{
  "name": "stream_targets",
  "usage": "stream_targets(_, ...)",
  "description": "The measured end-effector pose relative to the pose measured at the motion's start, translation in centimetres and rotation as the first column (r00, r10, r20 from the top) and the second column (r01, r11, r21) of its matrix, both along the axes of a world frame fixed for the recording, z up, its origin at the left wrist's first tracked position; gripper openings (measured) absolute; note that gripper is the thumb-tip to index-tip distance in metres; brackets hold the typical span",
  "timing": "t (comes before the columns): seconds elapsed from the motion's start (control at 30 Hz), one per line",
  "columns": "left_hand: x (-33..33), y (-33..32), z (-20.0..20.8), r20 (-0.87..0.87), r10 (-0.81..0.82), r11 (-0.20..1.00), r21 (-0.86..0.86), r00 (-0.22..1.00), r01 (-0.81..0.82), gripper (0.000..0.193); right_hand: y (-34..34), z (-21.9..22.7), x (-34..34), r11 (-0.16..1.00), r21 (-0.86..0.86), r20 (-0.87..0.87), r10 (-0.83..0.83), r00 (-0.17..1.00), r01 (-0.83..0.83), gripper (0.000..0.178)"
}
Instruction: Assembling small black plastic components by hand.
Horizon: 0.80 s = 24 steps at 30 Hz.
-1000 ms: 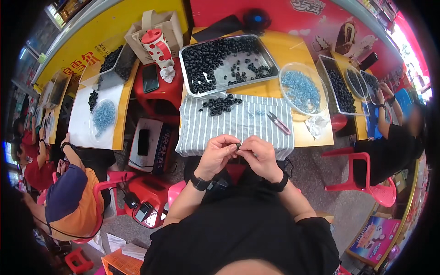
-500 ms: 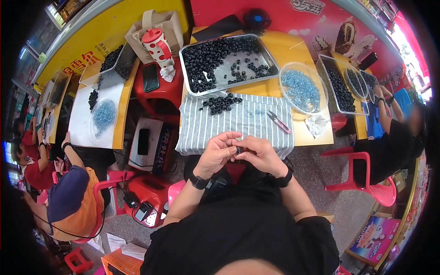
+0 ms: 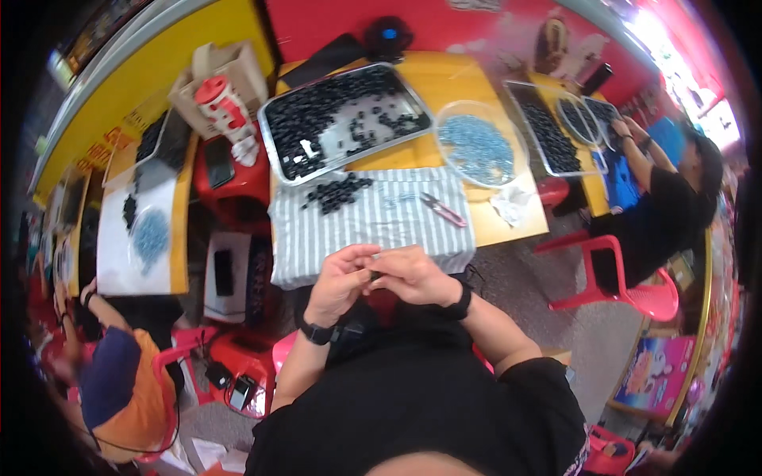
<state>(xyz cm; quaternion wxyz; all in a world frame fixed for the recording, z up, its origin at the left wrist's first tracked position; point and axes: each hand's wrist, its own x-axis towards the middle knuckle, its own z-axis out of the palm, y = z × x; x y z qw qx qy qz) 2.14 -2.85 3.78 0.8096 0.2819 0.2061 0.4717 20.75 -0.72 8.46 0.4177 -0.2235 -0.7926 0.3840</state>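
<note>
Just off the near edge of the striped cloth [image 3: 317, 250], my left hand [image 3: 335, 289] and my right hand [image 3: 418, 276] meet fingertip to fingertip. Both are closed in a pinch on a small black ring-like piece [image 3: 375, 275], mostly hidden by the fingers. On the cloth lies a loose pile of similar black pieces [image 3: 337, 193]. To its right are a few tiny pale blue pieces [image 3: 403, 199] and thread snips [image 3: 444, 211] with pink handles.
Behind the cloth stands a metal tray [image 3: 347, 141] of black pieces; a round clear tub [image 3: 520, 147] of pale blue pieces is right of it. Crumpled tissue [image 3: 512, 206] lies nearby. A red stool [image 3: 226, 193] holds a phone and spotted cup. People sit at tables either side.
The whole view has turned and shifted, so the table and hands appear farther left. My hands keep their pinch together on the small black piece, with little change in the fingers.
</note>
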Motion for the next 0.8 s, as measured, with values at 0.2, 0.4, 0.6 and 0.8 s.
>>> stream_targets(0.2,0.0,0.4,0.1,-0.010,-0.051,0.998,0.045,0.999,0.051,0.038,0.1,0.1,0.5,0.999,-0.033,-0.018,0.025,1.000,-0.025,0.013)
stream_targets(0.4,0.5,-0.1,0.0,-0.018,0.031,0.999,-0.024,0.999,-0.032,0.037,0.0,0.2,0.3,0.998,0.021,0.027,-0.053,0.998,0.053,0.017)
stream_targets(0.6,1.3,0.6,0.1,0.074,0.059,0.997,-0.045,0.995,-0.056,0.036,0.6,0.0,0.8,0.996,-0.086,0.028,-0.030,0.999,0.032,0.025)
stream_targets(0.8,1.1,0.4,0.3,0.043,0.055,0.997,-0.051,0.998,-0.053,0.038,0.5,0.9,0.9,0.990,-0.142,0.088,-0.002,0.996,0.014,0.026)
